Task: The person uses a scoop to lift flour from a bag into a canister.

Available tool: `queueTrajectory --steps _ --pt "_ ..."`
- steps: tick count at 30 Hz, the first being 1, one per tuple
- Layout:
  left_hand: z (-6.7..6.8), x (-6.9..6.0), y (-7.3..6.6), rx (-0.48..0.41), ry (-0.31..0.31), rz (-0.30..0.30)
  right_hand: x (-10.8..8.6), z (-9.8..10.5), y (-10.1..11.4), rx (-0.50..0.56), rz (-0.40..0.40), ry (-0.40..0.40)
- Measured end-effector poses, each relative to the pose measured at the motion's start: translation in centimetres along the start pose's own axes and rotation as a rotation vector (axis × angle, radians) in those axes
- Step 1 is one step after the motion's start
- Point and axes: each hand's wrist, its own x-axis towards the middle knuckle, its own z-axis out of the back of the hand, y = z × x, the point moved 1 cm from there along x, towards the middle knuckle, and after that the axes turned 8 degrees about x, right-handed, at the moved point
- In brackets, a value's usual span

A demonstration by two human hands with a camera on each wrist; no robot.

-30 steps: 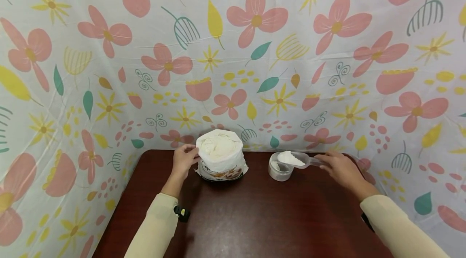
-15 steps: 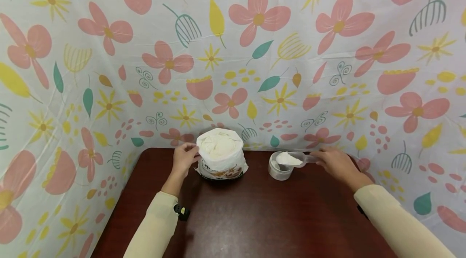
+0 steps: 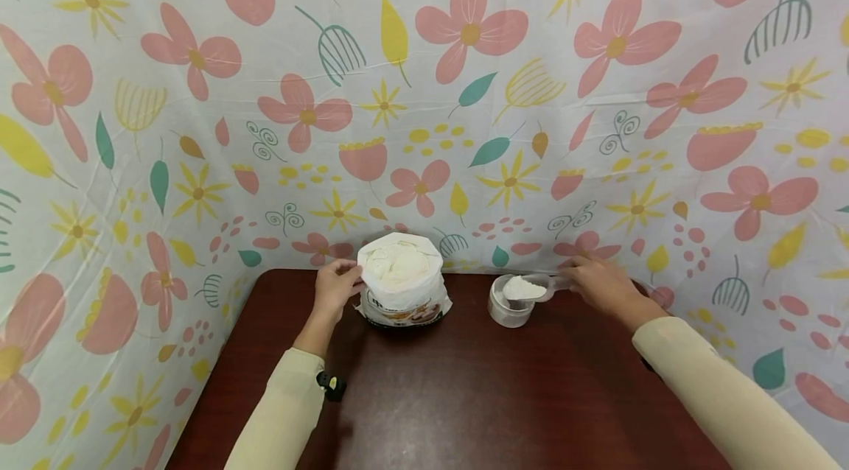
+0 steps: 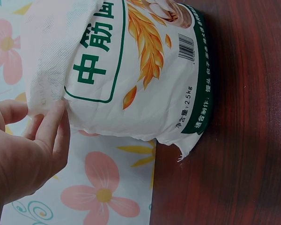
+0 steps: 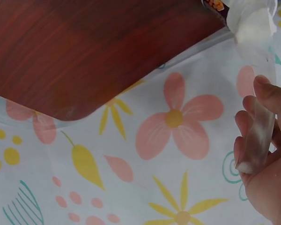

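Gripping the heaped clear scoop (image 3: pixel 550 286) over the round tub (image 3: pixel 509 316), my right hand (image 3: pixel 600 287) is probably readying a pour, calling for slow tilting; my left hand (image 3: pixel 336 292) is pinching the all-purpose flour bag (image 3: pixel 402 301).

Flowered cloth (image 3: pixel 424 113) — dark-red table (image 3: pixel 477 396)

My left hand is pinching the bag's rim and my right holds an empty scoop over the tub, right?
Not quite: the scoop isn't empty; the head view shows white powder heaped in it. The left hand does pinch the bag.
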Motion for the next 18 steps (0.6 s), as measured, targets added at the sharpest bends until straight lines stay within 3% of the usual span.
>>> queueTrajectory --steps 18 --pt "0.0 0.1 -0.1 -0.003 0.006 0.001 2.6 0.7 1.1 -0.159 0.053 0.084"
